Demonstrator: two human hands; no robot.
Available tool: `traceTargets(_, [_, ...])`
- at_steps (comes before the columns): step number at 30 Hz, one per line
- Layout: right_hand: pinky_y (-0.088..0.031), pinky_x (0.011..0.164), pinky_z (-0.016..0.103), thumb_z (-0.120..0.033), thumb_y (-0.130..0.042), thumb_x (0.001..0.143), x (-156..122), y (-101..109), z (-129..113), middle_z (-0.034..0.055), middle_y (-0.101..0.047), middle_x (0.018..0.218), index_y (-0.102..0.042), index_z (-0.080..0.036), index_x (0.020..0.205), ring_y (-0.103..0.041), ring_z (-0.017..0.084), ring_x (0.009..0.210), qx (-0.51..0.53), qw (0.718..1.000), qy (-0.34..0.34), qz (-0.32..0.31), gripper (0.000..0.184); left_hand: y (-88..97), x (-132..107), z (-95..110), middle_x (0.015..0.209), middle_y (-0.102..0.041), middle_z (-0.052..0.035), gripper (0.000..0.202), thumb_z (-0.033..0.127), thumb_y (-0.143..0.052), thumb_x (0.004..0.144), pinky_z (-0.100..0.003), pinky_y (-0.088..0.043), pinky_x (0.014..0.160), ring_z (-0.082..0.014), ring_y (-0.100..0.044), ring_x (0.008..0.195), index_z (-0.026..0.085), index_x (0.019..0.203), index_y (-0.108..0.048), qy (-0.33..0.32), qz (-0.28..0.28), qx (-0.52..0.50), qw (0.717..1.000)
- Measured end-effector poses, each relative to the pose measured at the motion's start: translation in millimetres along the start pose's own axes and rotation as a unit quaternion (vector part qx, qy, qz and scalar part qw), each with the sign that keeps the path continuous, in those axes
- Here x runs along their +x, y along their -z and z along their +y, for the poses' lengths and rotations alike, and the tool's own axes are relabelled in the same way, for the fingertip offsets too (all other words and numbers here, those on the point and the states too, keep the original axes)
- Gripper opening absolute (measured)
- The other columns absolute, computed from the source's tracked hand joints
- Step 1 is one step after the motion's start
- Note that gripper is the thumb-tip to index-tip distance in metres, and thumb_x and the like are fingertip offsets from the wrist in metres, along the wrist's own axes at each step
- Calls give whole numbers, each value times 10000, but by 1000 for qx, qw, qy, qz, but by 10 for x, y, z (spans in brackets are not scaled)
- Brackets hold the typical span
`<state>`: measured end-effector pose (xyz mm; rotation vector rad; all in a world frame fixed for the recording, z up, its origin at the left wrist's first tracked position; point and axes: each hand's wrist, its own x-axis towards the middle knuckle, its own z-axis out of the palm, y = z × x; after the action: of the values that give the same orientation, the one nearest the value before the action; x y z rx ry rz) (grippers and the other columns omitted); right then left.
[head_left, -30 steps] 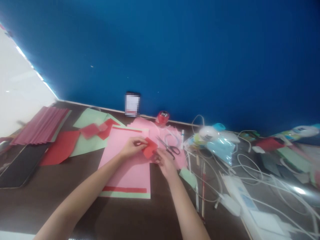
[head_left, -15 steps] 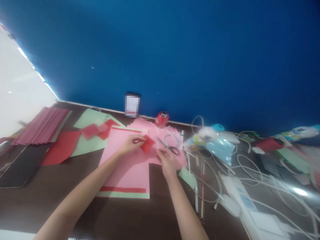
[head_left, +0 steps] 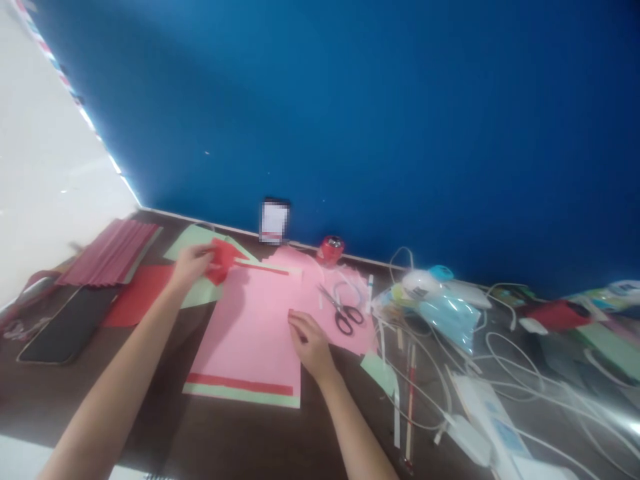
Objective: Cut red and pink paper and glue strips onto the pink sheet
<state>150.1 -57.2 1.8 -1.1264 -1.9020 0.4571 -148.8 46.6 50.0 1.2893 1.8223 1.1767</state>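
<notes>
My left hand [head_left: 193, 267] pinches a red paper piece [head_left: 221, 261] above the green paper [head_left: 200, 295], left of the pink sheet's top. Its fingertips are partly blurred, and other red pieces there overlap, so their edges are hard to separate. My right hand [head_left: 309, 343] rests by the right edge of the pink sheet [head_left: 255, 327], thumb and fingers slightly apart, holding nothing I can see. That sheet has red strips and green borders at top and bottom. Black-handled scissors [head_left: 345, 315] lie on more pink paper [head_left: 320, 313], up and right of my right hand.
A pleated pink paper stack [head_left: 113, 252], a phone-like dark slab [head_left: 70, 327] and red paper [head_left: 143, 293] lie at left. A red round object [head_left: 332, 249] stands by the blue wall. Tangled white cables, a power strip [head_left: 483, 407] and a blue plastic pack [head_left: 450, 317] fill the right.
My left hand has carried the red piece leftward from above the pink sheet to the green paper. The right hand has moved left and down, away from the scissors. The view has shifted slightly.
</notes>
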Motion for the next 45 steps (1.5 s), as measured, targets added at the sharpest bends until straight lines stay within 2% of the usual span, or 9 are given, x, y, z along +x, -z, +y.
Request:
traceTargets(2, [-454, 778, 341, -185, -469, 879, 11, -4, -8, 66, -659, 931, -664, -239, 952, -594, 185, 873, -72, 996, 37, -28, 216, 149, 61, -160, 821, -697, -77, 370, 219, -519, 640, -303, -512, 685, -228, -647, 766, 104, 954, -677, 1, 66, 63, 996])
traceTargets(5, [-394, 708, 343, -171, -462, 888, 36, -10, -29, 53, -653, 818, -674, -237, 928, -553, 181, 762, -175, 981, 68, -55, 226, 247, 74, -330, 859, -685, -97, 355, 208, -509, 653, -362, -482, 778, -282, -619, 884, 120, 956, -671, -28, 59, 187, 980])
traceTargets(11, [-361, 701, 329, -114, -492, 824, 31, -29, 18, 51, -608, 856, -674, -234, 910, -512, 186, 805, -182, 977, 65, -95, 234, 0, -226, -333, 1073, -593, -139, 311, 129, -466, 724, -498, -334, 975, -354, -350, 1233, 144, 990, -625, -223, 83, 310, 920])
traceTargets(15, [-385, 739, 336, -153, -513, 796, 15, -18, 44, 57, -588, 888, -658, -219, 964, -515, 193, 834, -158, 980, 50, -113, 232, -418, -620, -228, 1103, -590, -115, 268, 113, -440, 769, -390, -469, 873, -249, -525, 1078, 182, 939, -634, -373, -97, 264, 884])
traceTargets(19, [-417, 760, 336, -171, -488, 817, 13, 2, 28, 66, -597, 895, -623, -192, 1016, -528, 192, 846, -117, 988, 32, -97, 241, -772, -978, -106, 1139, -604, -113, 328, 93, -417, 807, -384, -467, 916, -225, -532, 1104, 174, 1071, -595, -510, -250, 237, 788])
traceTargets(24, [-435, 787, 345, -176, -454, 839, 37, 163, 163, 65, -620, 855, -634, -192, 914, -547, 191, 844, -122, 992, 3, -20, 196, -876, -1148, -75, 1171, -594, -142, 293, 135, -441, 820, -408, -456, 948, -240, -530, 1123, 135, 1076, -584, -522, -273, 195, 784])
traceTargets(32, [-472, 686, 349, -254, -439, 818, -35, 829, 757, 98, -628, 810, -635, -160, 849, -564, 208, 743, -210, 952, -144, 171, 220, -799, -1086, -165, 1233, -562, -131, 388, 147, -450, 808, -431, -381, 1026, -253, -476, 1187, 137, 1187, -534, -542, -310, 197, 755])
traceTargets(41, [-441, 782, 330, -74, -420, 721, 233, 1136, 882, 85, -665, 910, -672, -179, 837, -603, 202, 826, -217, 958, -160, -97, 296, -898, -1119, -214, 1117, -554, -131, 325, 132, -452, 800, -445, -438, 916, -281, -475, 1089, 154, 1101, -572, -513, -259, 202, 793])
traceTargets(45, [-437, 680, 295, -192, -509, 757, 341, 1183, 781, 56, -667, 775, -664, -193, 733, -602, 198, 721, -189, 954, -196, -127, 156, -866, -1137, -140, 1093, -542, -139, 329, 135, -457, 800, -445, -433, 895, -285, -453, 1071, 140, 1114, -555, -509, -264, 207, 793])
